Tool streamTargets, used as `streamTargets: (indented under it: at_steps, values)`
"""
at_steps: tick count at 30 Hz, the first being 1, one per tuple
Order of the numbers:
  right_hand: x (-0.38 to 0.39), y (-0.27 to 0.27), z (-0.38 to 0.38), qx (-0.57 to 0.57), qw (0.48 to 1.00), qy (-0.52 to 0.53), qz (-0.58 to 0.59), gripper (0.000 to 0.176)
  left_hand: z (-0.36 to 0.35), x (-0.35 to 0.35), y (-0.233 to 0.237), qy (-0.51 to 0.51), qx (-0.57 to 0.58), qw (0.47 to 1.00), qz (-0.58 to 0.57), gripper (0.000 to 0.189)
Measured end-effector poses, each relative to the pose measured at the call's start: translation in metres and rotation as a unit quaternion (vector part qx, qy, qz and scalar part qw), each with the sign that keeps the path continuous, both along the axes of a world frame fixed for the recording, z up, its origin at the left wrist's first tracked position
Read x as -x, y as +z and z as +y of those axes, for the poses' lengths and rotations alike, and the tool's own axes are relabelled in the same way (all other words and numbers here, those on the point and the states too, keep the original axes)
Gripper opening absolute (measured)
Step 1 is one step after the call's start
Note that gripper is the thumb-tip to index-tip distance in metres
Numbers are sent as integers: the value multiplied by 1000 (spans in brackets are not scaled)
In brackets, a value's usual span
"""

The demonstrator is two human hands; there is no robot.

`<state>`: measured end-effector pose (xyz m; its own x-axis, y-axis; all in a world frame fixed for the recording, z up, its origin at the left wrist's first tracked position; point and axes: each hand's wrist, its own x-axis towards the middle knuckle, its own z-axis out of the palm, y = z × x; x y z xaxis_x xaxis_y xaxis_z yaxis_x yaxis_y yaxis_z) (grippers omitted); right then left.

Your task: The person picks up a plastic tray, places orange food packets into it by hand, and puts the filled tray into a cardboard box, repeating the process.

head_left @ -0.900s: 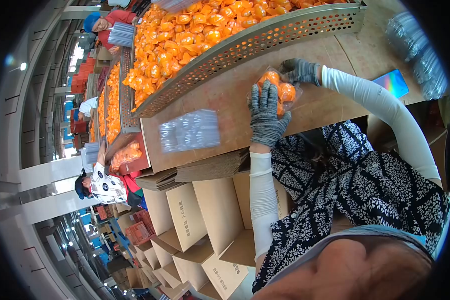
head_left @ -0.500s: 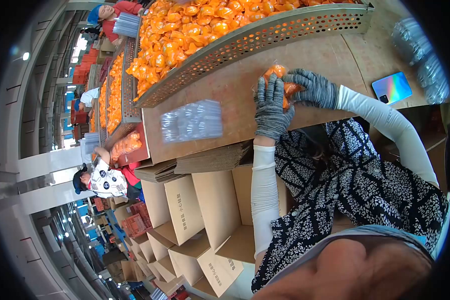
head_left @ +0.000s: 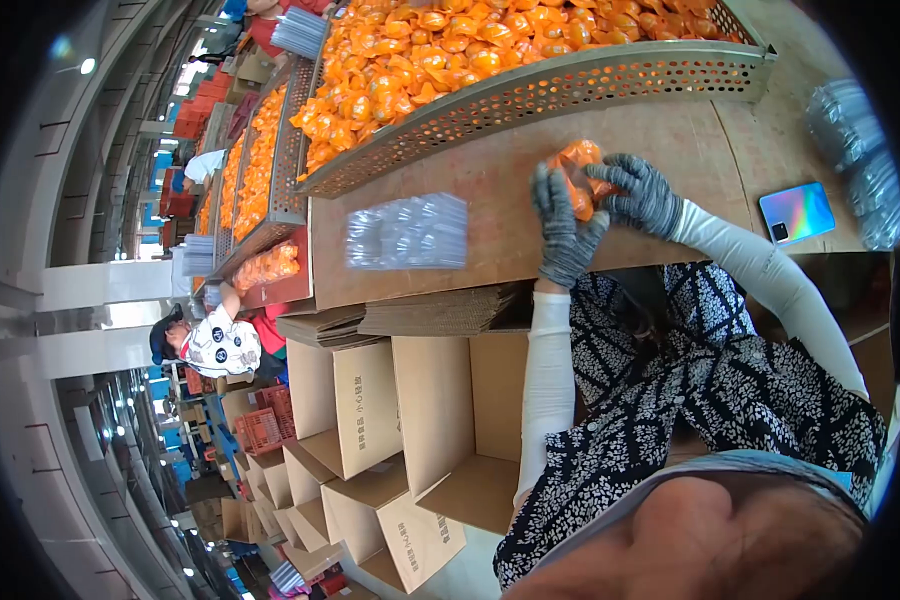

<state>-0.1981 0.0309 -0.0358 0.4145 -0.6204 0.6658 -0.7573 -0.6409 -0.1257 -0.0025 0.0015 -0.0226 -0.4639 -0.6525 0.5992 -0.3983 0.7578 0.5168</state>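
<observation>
Between my two grey-gloved hands is a small bundle of orange-wrapped pieces [head_left: 577,157], just above the table [head_left: 510,215]. My left hand [head_left: 567,225] has its fingers up along the bundle's left side. From the right, my right hand [head_left: 642,195] curls its fingers around the bundle's other edge. Whether a clear bag surrounds the pieces is hard to make out. A stack of clear plastic trays or sleeves [head_left: 407,232] lies on the table left of my hands. Behind the hands, a perforated metal rim [head_left: 570,85] holds back a large heap of orange-wrapped pieces [head_left: 450,50].
A phone [head_left: 797,213] and clear plastic packs [head_left: 855,160] lie at the right. Flattened cardboard [head_left: 440,312] sits under the table edge, with open cartons [head_left: 435,400] below. A co-worker [head_left: 215,340] works at the far left, beside bagged orange pieces [head_left: 268,265].
The view has shifted, so the table and trays appear farther right. My hands still hold the orange bundle, now turned more upright, with the left fingers moved to its side.
</observation>
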Motion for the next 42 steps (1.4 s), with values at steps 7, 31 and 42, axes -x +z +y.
streamTargets:
  at_steps: [7,31,42]
  values:
    - [-19,1,31,-17,998,40,-51,30,22,-5,-7,26,-450,798,401,52]
    - [-62,-21,54,-394,559,121,-719,81,64,6,-9,57,-325,817,473,94]
    - [-133,30,69,-381,651,224,-617,67,107,-77,12,210,-149,887,382,83]
